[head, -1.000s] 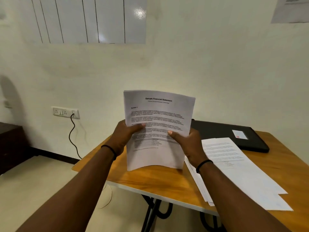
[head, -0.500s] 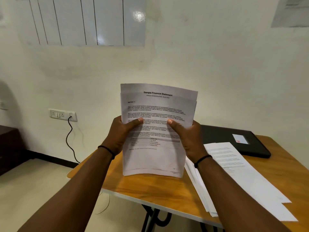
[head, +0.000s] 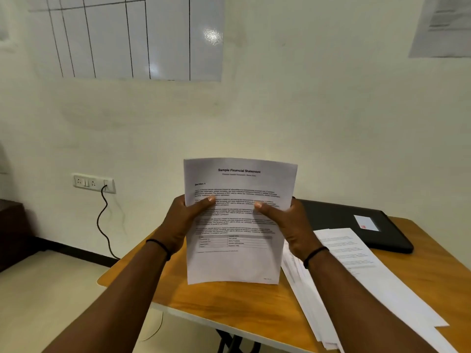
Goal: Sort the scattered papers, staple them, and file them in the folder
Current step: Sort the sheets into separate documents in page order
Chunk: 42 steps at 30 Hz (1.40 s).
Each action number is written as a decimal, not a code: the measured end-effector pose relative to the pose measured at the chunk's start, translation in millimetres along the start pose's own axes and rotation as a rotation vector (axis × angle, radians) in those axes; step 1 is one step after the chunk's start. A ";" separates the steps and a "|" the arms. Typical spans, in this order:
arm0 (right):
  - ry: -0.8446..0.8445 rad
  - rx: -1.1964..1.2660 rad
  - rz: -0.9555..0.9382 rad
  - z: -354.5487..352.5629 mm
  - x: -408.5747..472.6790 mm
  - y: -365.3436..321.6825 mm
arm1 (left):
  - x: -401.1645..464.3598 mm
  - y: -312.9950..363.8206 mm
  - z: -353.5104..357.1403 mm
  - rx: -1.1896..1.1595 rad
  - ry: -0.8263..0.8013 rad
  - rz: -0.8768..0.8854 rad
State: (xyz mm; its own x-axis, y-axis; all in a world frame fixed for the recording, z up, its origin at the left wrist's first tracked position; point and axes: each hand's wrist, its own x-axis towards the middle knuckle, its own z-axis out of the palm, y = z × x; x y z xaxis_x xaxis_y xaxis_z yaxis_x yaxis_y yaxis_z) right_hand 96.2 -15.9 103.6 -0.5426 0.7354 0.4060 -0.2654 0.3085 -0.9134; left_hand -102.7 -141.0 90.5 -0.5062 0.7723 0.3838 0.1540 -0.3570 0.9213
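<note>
I hold a small stack of printed papers (head: 237, 261) upright above the wooden table (head: 229, 304); the top sheet is headed "Sample Financial Statement". My left hand (head: 182, 221) grips the stack's left edge, thumb on the front. My right hand (head: 288, 225) grips its right edge the same way. The sheets' top edges line up. A loose pile of white papers (head: 369, 284) lies fanned on the table to the right, partly under my right forearm. A black folder (head: 351, 222) lies shut at the back right with a white label on it. No stapler is in view.
The table's left and front edges are close beneath my arms, with floor below. A wall socket (head: 93, 182) with a black cable hanging from it is on the left wall. A whiteboard (head: 132, 36) hangs above. Dark furniture (head: 10, 225) stands at far left.
The sheets, offset at the top half a second ago, now sit flush. The stack has come down lower in view; both hands keep the same hold.
</note>
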 end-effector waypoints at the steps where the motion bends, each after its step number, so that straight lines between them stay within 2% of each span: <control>1: 0.006 -0.005 -0.002 2.9 0.1 -0.3 | 0.1 0.5 2.0 -0.004 0.016 -0.008; 7: 0.047 0.012 -0.008 8.7 0.8 -0.8 | 0.5 6.2 -2.1 -0.025 0.048 0.011; 14: 0.097 -0.004 0.136 13.5 -30.2 64.2 | -28.0 -36.7 -9.9 0.019 0.060 -0.111; 19: 0.172 -0.081 0.194 20.5 -26.0 97.5 | -23.4 -52.7 -24.4 0.111 0.215 -0.232; 21: 0.179 -0.149 0.255 26.4 -22.5 107.3 | -13.8 -61.2 -33.2 0.231 0.232 -0.309; 26: 0.085 -0.626 0.344 40.3 -28.6 129.3 | 8.2 -88.1 -50.3 0.648 0.164 -0.489; 30: 0.027 -0.732 0.295 46.5 -32.0 131.8 | 18.4 -104.5 -62.8 1.015 0.115 -0.540; 38: -0.042 -0.854 0.225 47.3 -32.1 131.2 | 24.4 -102.1 -70.2 1.266 0.128 -0.648; 40: 0.009 -0.841 0.226 39.6 -29.4 123.5 | 18.2 -95.4 -58.2 1.371 0.226 -0.546; 42: 0.116 -0.894 0.221 22.3 -26.4 116.6 | 13.9 -87.1 -30.1 1.308 0.307 -0.315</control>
State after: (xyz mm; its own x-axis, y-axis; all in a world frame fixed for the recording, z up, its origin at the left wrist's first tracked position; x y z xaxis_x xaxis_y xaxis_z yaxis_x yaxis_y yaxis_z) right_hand 61.8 -12.8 -13.0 -0.4117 0.8739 0.2584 0.5738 0.4689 -0.6715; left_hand -148.7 -115.1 13.8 -0.8067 0.5211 0.2788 0.5905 0.6905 0.4177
